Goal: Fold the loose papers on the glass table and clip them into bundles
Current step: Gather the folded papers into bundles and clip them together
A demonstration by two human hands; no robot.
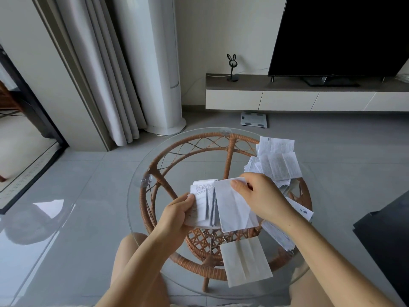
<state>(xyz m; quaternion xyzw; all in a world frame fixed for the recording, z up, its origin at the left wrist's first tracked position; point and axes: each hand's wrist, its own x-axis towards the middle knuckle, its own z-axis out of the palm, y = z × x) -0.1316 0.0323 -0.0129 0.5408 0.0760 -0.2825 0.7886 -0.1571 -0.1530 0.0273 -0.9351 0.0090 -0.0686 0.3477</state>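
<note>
I get one view only: a wide-angle camera on the head, tilted forward and down, sitting close above the round glass worktop, the television far beyond.

A low white cabinet runs along the far wall, with a dark TV standing on its right part and a black rabbit-eared stand at its left end. On the grey tiled floor just in front of the cabinet lies a scale. Left of the cabinet stand a white column, then a pale curtain, then a dark door frame.
</note>
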